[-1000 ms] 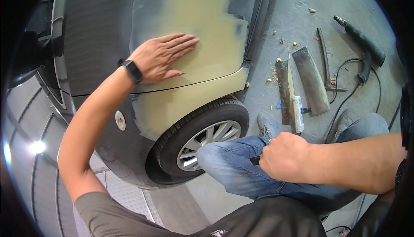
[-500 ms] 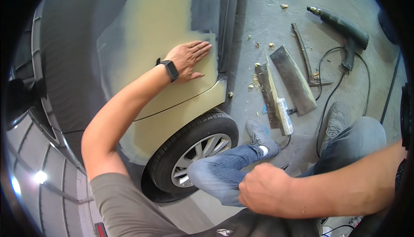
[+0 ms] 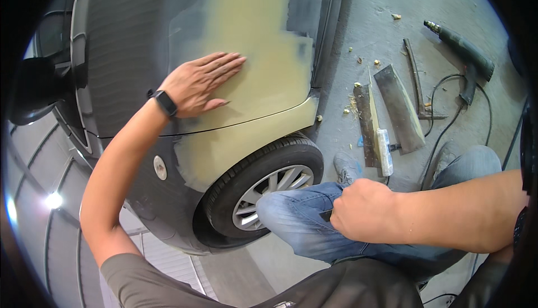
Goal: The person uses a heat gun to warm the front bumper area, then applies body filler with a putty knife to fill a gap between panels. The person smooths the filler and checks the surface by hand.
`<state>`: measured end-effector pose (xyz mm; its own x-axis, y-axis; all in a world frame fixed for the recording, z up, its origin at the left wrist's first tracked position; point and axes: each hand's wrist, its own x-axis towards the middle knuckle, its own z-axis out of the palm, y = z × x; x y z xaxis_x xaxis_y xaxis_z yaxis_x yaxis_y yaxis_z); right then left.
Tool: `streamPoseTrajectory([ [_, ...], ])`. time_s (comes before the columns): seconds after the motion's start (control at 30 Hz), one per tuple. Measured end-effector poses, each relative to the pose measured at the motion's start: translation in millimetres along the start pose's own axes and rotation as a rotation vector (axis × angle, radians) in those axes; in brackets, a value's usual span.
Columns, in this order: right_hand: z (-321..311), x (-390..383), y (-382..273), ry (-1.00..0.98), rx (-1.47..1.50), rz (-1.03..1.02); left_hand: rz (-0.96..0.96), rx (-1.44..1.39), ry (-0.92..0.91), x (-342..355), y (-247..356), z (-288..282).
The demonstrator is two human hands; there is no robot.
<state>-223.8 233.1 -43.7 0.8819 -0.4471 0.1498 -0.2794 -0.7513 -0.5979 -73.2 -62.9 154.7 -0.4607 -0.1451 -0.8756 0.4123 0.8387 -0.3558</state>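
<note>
My left hand lies flat with fingers stretched out on a dark grey car panel. Under and ahead of its fingertips spreads a pale yellow patch of filler with feathered grey edges. A black watch sits on that wrist. Below a panel seam, the filler continues over the wheel arch above a tyre with a silver rim. My right hand is closed in a fist above my bent knee. A small dark piece shows beside its fingers; what it belongs to is hidden.
On the grey floor to the right lie a black heat gun with its cord, a hammer and two long flat blades. A white-and-blue tube rests against the blades. Crumbs of yellowish debris are scattered around.
My left hand has slid leftward across the filler to its left edge, staying flat. My right fist remains closed near the knee. The whole view has shifted, bringing more of the car in.
</note>
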Motion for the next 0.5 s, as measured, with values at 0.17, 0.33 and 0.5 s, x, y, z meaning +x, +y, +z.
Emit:
streamPoseTrajectory([
  [0.17,0.4,-6.5,-4.2,0.023,0.033,-0.013,-0.080,0.012,-0.079,-51.6,-8.3,-29.5],
  [0.33,7.2,-8.0,-9.4,0.038,0.105,-0.043,0.024,0.044,0.069,15.2,-17.2,-0.1],
  [0.5,16.3,-7.1,-18.2,0.164,0.234,-0.002,0.049,0.117,-0.008,146.9,-16.6,33.3],
])
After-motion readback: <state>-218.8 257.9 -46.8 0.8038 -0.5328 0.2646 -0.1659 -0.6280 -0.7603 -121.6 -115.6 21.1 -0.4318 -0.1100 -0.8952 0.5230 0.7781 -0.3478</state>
